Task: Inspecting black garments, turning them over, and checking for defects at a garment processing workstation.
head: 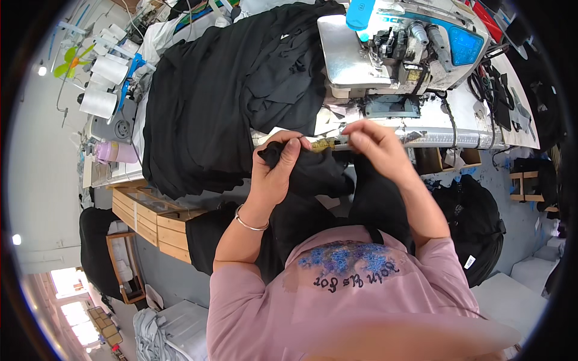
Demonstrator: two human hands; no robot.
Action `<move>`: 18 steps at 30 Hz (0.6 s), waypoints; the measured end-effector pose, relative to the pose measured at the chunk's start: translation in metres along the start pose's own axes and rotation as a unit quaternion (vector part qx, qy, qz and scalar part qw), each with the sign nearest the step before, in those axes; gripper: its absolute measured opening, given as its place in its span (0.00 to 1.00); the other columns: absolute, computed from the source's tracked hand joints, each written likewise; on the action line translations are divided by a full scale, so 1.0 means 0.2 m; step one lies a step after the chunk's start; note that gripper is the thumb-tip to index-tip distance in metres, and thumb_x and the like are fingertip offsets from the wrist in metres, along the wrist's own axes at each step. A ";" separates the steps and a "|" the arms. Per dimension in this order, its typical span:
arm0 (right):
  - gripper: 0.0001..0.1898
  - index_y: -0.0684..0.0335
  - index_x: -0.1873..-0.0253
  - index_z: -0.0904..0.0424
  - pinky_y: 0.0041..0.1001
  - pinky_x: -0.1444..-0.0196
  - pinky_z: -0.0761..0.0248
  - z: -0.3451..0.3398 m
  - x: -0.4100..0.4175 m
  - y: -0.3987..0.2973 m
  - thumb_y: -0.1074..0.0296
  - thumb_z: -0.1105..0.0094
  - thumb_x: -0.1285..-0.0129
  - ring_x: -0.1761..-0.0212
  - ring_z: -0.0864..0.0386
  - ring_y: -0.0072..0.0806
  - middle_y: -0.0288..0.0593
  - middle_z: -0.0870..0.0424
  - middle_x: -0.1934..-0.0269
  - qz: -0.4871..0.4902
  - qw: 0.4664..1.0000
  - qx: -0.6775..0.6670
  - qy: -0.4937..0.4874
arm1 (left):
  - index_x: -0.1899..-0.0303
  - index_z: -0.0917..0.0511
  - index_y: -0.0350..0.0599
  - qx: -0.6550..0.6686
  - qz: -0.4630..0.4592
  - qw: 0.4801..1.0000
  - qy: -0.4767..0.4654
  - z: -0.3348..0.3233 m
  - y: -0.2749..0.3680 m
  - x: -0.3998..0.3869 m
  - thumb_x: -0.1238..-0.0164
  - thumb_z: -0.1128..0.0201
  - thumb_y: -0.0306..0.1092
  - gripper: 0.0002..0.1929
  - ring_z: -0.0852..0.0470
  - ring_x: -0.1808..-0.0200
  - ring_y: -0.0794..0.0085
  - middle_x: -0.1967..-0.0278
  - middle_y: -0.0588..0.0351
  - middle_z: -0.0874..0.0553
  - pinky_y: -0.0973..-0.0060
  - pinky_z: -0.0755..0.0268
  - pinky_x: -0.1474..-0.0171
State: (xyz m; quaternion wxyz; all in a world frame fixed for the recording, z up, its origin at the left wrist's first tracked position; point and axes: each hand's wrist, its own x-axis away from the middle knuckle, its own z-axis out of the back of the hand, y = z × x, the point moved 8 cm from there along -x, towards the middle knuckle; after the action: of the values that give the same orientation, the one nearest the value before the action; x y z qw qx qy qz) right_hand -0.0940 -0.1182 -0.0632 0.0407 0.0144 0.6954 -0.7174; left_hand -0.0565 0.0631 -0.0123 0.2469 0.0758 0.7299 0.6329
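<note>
My left hand (275, 169) grips a bunched piece of black fabric (316, 173) between thumb and fingers, above my lap at the table's front edge. The fabric hangs down to the right from it. My right hand (379, 146) is raised just to the right, apart from the cloth, with fingers bent; whether a thread is pinched in them cannot be seen. Beyond both hands stands a white and blue industrial sewing machine (408, 67) with a shiny metal bed plate (347, 54). A large heap of black fabric (203, 99) covers the table left of the machine and drapes over its edge.
White thread cones (97, 104) and a pink bottle (116, 152) stand at the left. A measuring scale (451, 137) runs along the table edge. Below are a slatted wooden box (151, 221) and a black bag-like bundle (472, 225). Scissors and cables lie at the far right.
</note>
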 end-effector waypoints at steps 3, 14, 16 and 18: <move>0.13 0.67 0.47 0.24 0.21 0.53 0.31 -0.21 0.09 0.15 0.67 0.45 0.31 0.59 0.26 0.16 0.34 0.20 0.61 -0.014 0.989 -0.134 -0.062 | 0.61 0.21 0.36 -0.006 0.004 1.000 -0.004 -0.02 -0.03 0.00 0.27 0.43 0.35 0.10 0.23 0.61 0.81 0.66 0.61 0.17 0.82 0.33 0.51; 0.05 0.68 0.59 0.23 0.23 0.62 0.32 -0.02 0.20 -0.34 0.80 0.43 0.40 0.67 0.23 0.35 0.45 0.22 0.66 0.365 0.843 0.346 0.189 | 0.54 0.18 0.35 0.044 0.029 0.997 0.064 0.03 -0.09 0.05 0.28 0.43 0.32 0.11 0.22 0.55 0.80 0.58 0.56 0.14 0.80 0.34 0.46; 0.05 0.68 0.58 0.25 0.22 0.60 0.32 0.02 0.19 -0.35 0.79 0.45 0.38 0.65 0.23 0.33 0.44 0.21 0.64 0.363 0.847 0.319 0.222 | 0.55 0.18 0.36 0.031 0.088 0.995 0.018 0.00 -0.13 0.09 0.33 0.36 0.31 0.10 0.23 0.57 0.83 0.60 0.61 0.15 0.81 0.31 0.49; 0.04 0.66 0.55 0.28 0.20 0.60 0.36 0.07 0.15 -0.32 0.77 0.50 0.33 0.64 0.27 0.23 0.37 0.24 0.65 0.329 0.897 0.171 0.240 | 0.55 0.18 0.36 0.011 0.100 0.995 -0.023 -0.03 -0.08 0.11 0.36 0.34 0.30 0.10 0.23 0.59 0.83 0.61 0.62 0.15 0.82 0.31 0.52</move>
State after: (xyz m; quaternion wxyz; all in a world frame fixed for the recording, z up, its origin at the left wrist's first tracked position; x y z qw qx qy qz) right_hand -0.1289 -0.1318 -0.0006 0.1027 0.4210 0.5061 -0.7457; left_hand -0.0750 0.0651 -0.0338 0.1982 0.1655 0.7195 0.6447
